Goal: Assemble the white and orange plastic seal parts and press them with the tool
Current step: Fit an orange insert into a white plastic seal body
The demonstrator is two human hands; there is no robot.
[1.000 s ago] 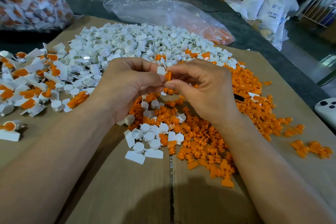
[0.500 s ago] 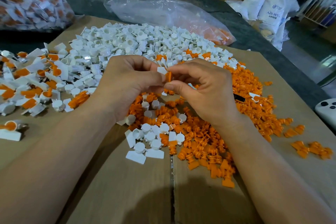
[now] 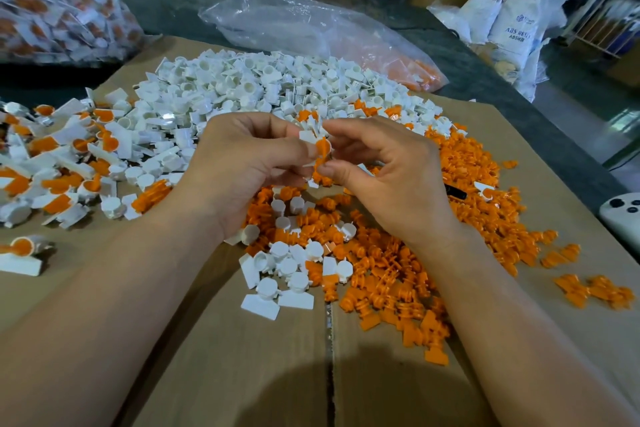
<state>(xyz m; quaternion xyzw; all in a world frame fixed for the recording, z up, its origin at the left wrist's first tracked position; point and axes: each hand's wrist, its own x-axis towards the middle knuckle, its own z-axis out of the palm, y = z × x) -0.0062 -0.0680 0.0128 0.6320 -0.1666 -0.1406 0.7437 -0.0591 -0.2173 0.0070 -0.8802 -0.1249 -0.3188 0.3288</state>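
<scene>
Pinching tiny, probably light, hard pieces: left hand (image 3: 249,166) holds the white part (image 3: 307,135), right hand (image 3: 394,180) the orange part (image 3: 322,150).

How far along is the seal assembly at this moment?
Done: joined seals heaped at far left. In hand: left hand and right hand pinch one white-and-orange pair together. Left: large loose white pile and orange pile; pressing not seen.

One head view looks forward-down, seemingly close over the cardboard (image 3: 207,374).
</scene>
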